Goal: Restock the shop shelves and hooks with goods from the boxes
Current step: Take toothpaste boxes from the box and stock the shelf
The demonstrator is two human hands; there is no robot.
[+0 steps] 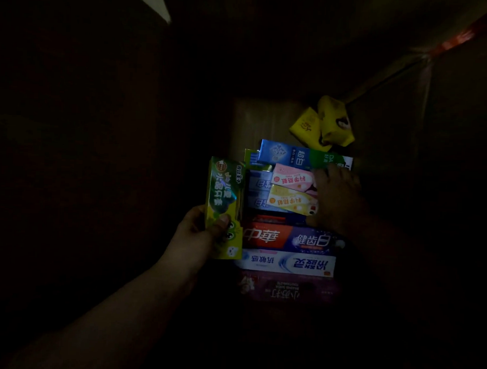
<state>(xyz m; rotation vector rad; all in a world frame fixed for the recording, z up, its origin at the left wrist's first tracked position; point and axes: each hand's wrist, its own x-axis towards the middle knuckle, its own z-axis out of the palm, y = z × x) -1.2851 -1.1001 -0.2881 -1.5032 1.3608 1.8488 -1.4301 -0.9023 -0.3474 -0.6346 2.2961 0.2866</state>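
I look down into a deep, dark cardboard box (266,119). My left hand (199,229) grips a green children's toothpaste carton (225,203), held upright at the left of the pile. My right hand (338,193) rests on the right ends of a pink carton (292,177) and a yellow carton (291,199); whether its fingers grip them is hidden in the dark. Beneath lie more toothpaste cartons: a blue-green one (290,155), a red-and-blue one (290,238), a white-blue one (286,263) and a purple one (288,290).
Two yellow packets (321,123) lie at the far right corner of the box floor. The box walls rise dark on all sides. A taped seam (460,40) runs along the upper right wall.
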